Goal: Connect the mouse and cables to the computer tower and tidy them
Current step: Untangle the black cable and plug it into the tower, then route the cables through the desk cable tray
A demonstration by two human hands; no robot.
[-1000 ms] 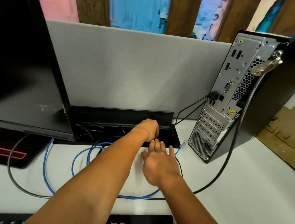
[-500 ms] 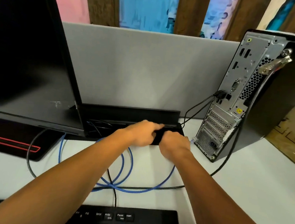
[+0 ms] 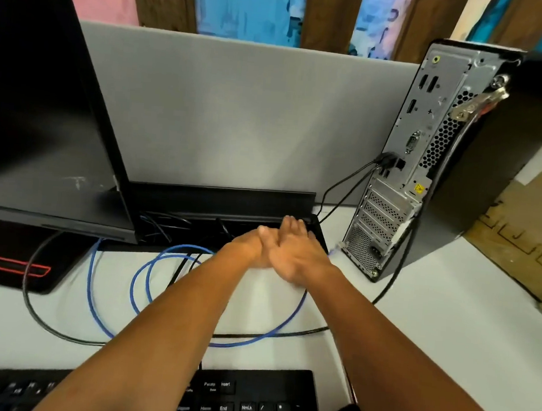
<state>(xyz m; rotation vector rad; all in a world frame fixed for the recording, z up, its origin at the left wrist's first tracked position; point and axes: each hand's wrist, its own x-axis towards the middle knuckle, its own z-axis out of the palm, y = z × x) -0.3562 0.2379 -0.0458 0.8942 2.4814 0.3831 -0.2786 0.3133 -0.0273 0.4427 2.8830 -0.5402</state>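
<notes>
Hands met over the black cable tray (image 3: 320, 238): left hand (image 3: 250, 247), right hand (image 3: 295, 252); whether their fingers held anything I could not tell. Two black cables (image 3: 346, 185) were already in the computer tower (image 3: 429, 159), but the blue cable (image 3: 111, 316) lay loose on the desk (image 3: 447, 332), unplugged.

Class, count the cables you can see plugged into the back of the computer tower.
2: both black cables enter ports midway up the computer tower rear panel, side by side. Others may be hidden.

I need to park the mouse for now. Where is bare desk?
Free: white desk right of the black cable, before the computer tower. Crowded: blue cable loops between cable tray and keyboard.
</notes>
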